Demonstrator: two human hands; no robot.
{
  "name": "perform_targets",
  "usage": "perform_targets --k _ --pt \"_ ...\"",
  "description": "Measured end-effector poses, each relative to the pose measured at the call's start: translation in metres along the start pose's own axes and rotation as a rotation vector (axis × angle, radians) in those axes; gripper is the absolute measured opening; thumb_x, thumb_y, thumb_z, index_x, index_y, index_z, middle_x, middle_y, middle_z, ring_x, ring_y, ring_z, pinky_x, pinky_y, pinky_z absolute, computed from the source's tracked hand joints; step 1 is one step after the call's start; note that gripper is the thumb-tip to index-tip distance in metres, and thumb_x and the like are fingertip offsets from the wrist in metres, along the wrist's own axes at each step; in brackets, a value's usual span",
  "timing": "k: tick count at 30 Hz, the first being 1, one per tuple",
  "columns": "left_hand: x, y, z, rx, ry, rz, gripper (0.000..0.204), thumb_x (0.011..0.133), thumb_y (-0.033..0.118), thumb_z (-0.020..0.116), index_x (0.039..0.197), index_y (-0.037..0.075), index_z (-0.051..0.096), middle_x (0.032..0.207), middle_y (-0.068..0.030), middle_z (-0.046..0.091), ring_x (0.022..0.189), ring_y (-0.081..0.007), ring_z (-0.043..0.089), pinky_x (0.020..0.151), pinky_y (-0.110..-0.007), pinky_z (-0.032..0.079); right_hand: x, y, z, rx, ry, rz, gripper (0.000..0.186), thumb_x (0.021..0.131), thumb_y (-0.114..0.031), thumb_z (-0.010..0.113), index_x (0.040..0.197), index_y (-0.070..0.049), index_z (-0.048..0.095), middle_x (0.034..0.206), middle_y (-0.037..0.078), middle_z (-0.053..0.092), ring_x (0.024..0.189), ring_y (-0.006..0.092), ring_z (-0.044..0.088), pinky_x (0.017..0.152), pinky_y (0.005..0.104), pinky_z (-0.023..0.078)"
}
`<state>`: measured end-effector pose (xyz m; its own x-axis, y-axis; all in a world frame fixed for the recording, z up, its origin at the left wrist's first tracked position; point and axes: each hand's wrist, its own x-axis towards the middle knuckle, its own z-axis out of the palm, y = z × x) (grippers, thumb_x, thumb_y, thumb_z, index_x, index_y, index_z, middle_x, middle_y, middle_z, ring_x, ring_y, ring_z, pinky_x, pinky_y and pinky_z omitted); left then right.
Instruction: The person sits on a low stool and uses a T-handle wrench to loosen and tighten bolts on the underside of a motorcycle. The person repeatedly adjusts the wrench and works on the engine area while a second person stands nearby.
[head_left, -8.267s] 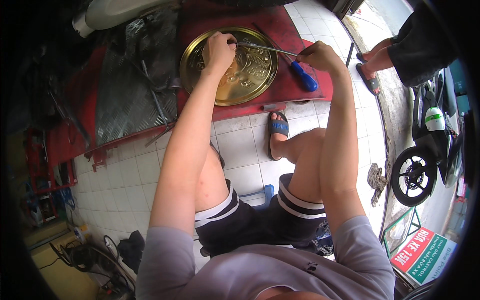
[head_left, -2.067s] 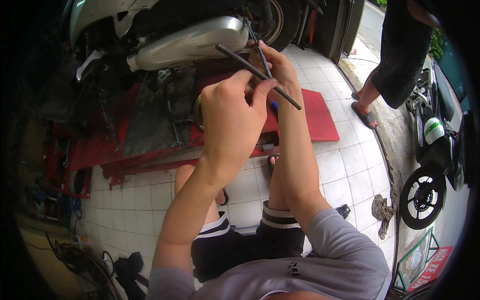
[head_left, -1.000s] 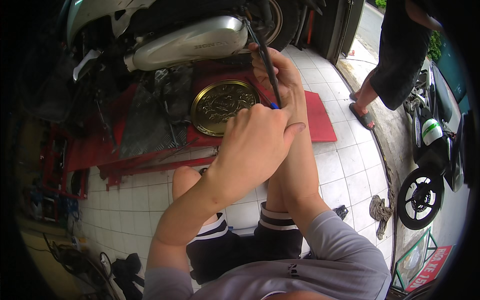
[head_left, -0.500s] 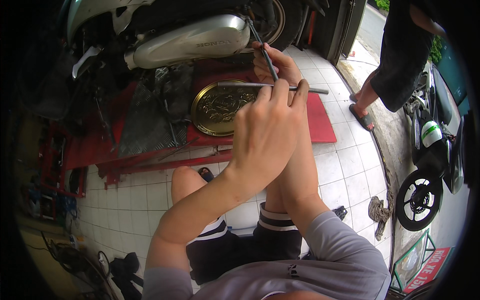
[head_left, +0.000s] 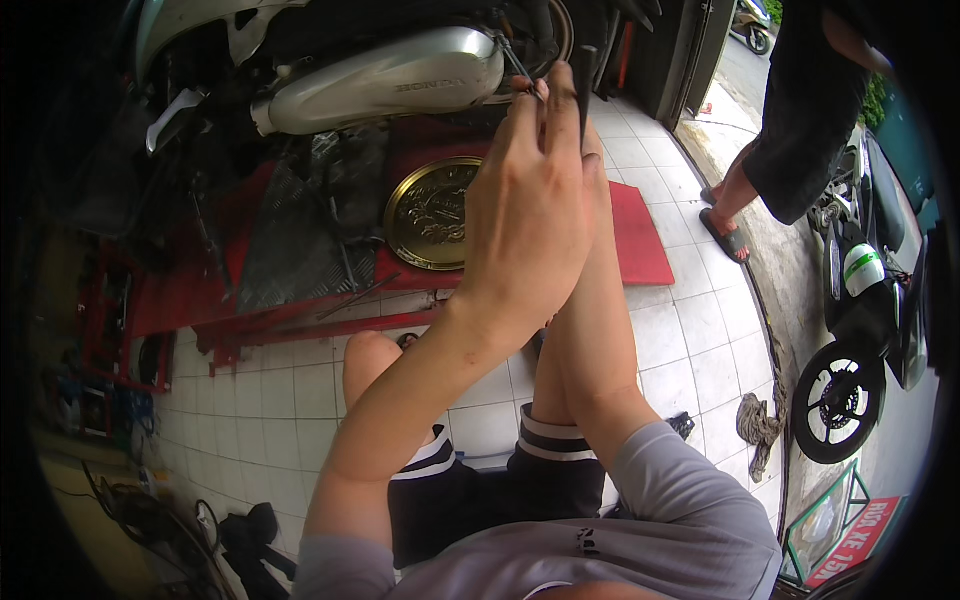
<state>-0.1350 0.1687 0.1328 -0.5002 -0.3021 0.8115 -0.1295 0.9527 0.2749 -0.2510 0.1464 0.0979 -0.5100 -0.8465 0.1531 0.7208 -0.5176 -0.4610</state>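
Head view: the left hand [head_left: 530, 205] covers most of the right hand [head_left: 595, 138]; whether either pinches anything, I cannot tell; a dark bar [head_left: 586, 95] lies alongside the left hand, a thin shaft [head_left: 516, 62] slanting beyond it near the silver cover [head_left: 390, 85].

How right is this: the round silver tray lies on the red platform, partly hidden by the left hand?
The colour is wrong: the head view shows a round gold tray, lying on the red platform, partly hidden by the left hand.
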Motion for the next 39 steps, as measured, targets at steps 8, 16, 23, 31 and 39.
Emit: perform_targets --k 8,16,23,31,39 --pt "-0.002 -0.01 0.02 -0.193 -0.032 0.175 0.043 0.085 0.0 0.058 0.128 0.001 0.052 0.105 -0.02 0.054 0.092 -0.0317 0.059 0.075 -0.038 0.05 0.029 -0.006 -0.04 0.074 -0.345 0.08 0.018 0.09 -0.02 0.063 0.098 -0.005 0.055 0.073 0.002 0.057 0.062 0.0126 0.055 0.052 0.0258 0.047" --pt "-0.005 -0.022 0.006 -0.726 -0.432 -0.409 0.028 0.102 0.022 0.045 0.1 -0.001 0.061 0.07 -0.0027 0.054 0.067 -0.0074 0.055 0.047 -0.023 0.04 0.037 -0.007 -0.042 0.184 -0.418 0.142 0.018 0.093 -0.015 0.059 0.102 -0.001 0.052 0.074 0.005 0.056 0.057 0.0055 0.043 0.049 0.0163 0.037" --pt "0.028 -0.042 -0.013 -0.429 -0.795 -0.131 0.035 0.101 0.026 0.042 0.085 -0.002 0.057 0.065 -0.0065 0.051 0.062 -0.0159 0.046 0.063 -0.03 0.041 0.048 0.0 -0.049 0.189 -0.464 0.144 0.022 0.093 -0.015 0.058 0.106 0.0 0.049 0.077 0.006 0.056 0.057 0.0042 0.041 0.048 0.0167 0.036" --pt "0.086 0.024 -0.033 0.591 -1.375 0.109 0.031 0.095 0.018 0.043 0.096 -0.002 0.066 0.082 -0.0218 0.065 0.077 -0.0321 0.066 0.075 -0.042 0.05 0.035 0.004 -0.037 0.127 -0.29 0.102 0.022 0.094 -0.016 0.056 0.109 0.0 0.051 0.08 0.004 0.057 0.058 0.0051 0.045 0.054 0.0188 0.045" --pt "0.093 0.045 -0.015 0.641 -1.406 0.27 0.027 0.096 0.02 0.048 0.103 -0.003 0.061 0.079 -0.0122 0.062 0.071 -0.0202 0.059 0.067 -0.033 0.047 0.029 -0.011 -0.054 0.062 0.035 -0.201 0.026 0.096 -0.018 0.054 0.114 0.0 0.051 0.076 0.002 0.057 0.055 0.0066 0.05 0.049 0.0188 0.044"
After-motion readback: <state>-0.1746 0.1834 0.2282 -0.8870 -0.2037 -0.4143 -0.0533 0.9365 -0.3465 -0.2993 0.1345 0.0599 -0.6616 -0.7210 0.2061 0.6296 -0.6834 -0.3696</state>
